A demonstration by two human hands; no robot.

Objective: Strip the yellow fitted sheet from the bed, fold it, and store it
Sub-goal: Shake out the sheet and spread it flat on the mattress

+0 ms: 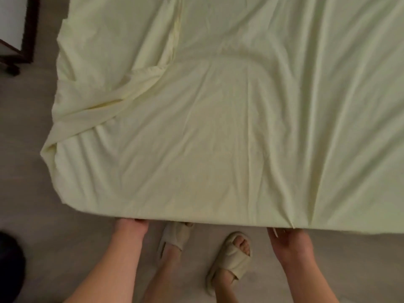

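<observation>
The yellow fitted sheet [218,127] is lying spread over the bed, its near hem running left to right along the bed's near edge; both hands are being held at that hem, the left hand [131,226] nearer the near-left corner, the right hand [288,237] further right; fingers are hidden under the edge, so neither grip can be told.

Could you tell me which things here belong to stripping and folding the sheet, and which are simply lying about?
Part of the job:
yellow fitted sheet
left hand at its near edge
right hand at its near edge

Just about:
beige slippers
dark wooden furniture
grey floor
</observation>
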